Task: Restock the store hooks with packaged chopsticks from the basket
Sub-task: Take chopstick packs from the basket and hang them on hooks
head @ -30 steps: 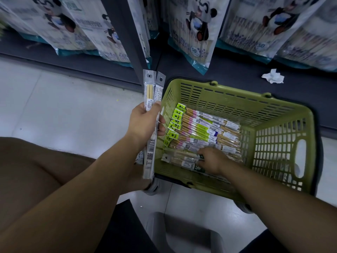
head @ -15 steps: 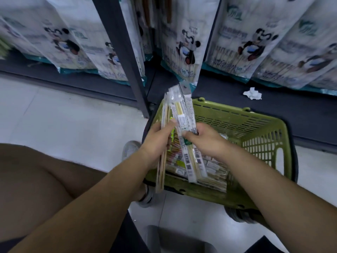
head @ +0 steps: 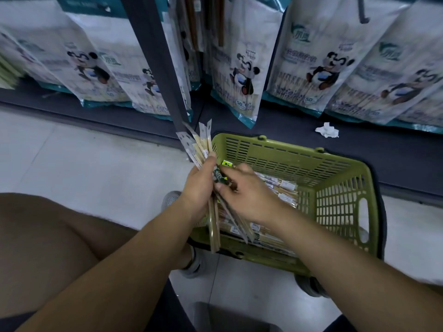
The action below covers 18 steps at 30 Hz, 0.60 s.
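Pale tiled floor point(head: 72, 168), with a dark shelf point(head: 299, 130) along the far side. Panda bags point(head: 242, 75) stand in a row along it, split by a dark post point(head: 155, 68).

Left: bare knee point(head: 48, 236) low over the floor. Grey shoe point(head: 171, 200) just beside the basket's left wall.

Centre: left hand point(head: 199, 188) clenched round a fan of packs point(head: 203, 144). Their header tabs point up toward the post foot, and the lower ends hang past the basket's near rim. Right hand point(head: 249, 192) touches the left, its fingers curled onto the same packs at a dark green label.

Right: green basket point(head: 275, 159) on the floor against the shelf edge. Loose packs point(head: 282, 188) lie flat on its bottom, partly hidden by the right hand. Crumpled paper point(head: 327, 130) lies on the shelf, beyond the far rim.
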Motion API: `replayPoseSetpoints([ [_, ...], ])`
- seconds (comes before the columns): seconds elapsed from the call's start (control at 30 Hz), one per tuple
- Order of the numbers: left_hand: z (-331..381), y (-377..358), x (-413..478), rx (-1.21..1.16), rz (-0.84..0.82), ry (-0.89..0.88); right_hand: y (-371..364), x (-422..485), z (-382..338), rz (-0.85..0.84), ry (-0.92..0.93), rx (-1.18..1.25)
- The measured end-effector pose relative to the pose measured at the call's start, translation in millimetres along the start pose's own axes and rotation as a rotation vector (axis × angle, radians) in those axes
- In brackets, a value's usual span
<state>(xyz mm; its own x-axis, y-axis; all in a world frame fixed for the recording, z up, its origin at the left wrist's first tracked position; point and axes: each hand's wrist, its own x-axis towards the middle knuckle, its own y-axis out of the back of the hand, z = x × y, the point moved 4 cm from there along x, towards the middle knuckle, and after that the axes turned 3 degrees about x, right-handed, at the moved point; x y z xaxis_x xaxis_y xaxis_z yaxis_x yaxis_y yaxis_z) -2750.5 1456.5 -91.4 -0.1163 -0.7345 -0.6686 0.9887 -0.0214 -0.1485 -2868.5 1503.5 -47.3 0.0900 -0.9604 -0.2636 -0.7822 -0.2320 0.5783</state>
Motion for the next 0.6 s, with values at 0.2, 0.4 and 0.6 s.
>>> replayPoseSetpoints([
  [0.2,24.6,23.0,7.7,-0.002,0.058,-0.041,-0.6,1.0,80.3,0.127,-0.334,0.361],
  [0.4,23.2,42.5,16.8,0.124,0.064,0.042,-55.9,-32.6,169.9,-0.386,-0.443,-0.13],
  [0.6,22.8,40.4,19.7,0.104,-0.011,0.016,-72.1,-40.2,187.2,-0.48,-0.459,-0.228],
])
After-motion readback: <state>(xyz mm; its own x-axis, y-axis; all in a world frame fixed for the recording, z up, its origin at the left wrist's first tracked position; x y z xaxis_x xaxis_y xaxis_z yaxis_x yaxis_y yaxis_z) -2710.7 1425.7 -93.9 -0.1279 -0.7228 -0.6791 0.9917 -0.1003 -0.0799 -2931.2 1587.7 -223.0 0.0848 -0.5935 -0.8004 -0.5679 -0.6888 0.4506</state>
